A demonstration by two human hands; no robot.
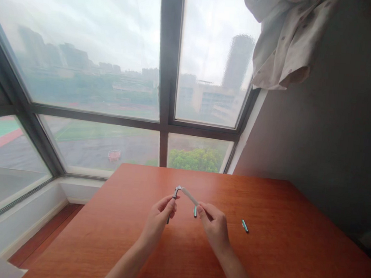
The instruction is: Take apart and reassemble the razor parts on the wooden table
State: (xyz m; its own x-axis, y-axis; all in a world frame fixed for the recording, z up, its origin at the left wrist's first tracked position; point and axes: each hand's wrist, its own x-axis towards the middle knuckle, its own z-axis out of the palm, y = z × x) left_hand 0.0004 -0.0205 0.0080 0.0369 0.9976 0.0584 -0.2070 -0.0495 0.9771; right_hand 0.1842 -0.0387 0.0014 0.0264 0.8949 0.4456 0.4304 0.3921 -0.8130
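My left hand [162,210] is closed around the dark handle of what looks like a razor [175,193], its silvery upper end pointing up and bending to the right. In my right hand [213,222], thumb and fingers pinch the lower end of a slim whitish stick [189,195]. The stick slants up to the left, and its tip meets or nearly meets the silvery end; I cannot tell which. A small green and black piece, like a razor cartridge [195,212], lies just left of my right fingertips. Another such cartridge [245,225] rests farther right.
Both hands are above a reddish-brown wooden table [123,238]. Behind it stand large windows with grey frames [168,89]. A light buttoned garment [285,43] hangs at the upper right, beside a dark wall [331,127].
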